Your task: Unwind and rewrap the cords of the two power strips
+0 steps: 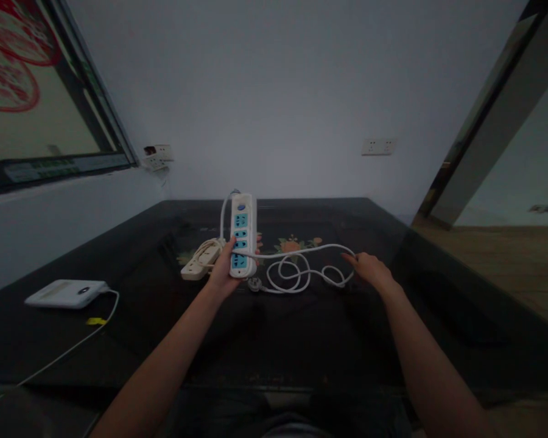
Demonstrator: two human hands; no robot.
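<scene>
My left hand (223, 266) is closed round a white power strip (252, 228) with blue sockets, held upright above the dark table. The strip's grey-white cord (319, 247) crosses its lower front and runs right to my right hand (369, 267), which pinches it. From there the cord falls in loose loops on the table, and its plug (254, 284) lies just below the strip. Behind my left hand rests a second, cream power strip (195, 267) with its own cord wound about it, partly hidden by the hand.
A white power bank (67, 294) with a cable lies at the left of the black table (310, 347), near a yellow tag (95, 321). Wall sockets (379, 146) are on the back wall. A window (50, 91) is at the left, and a doorway opens at the right.
</scene>
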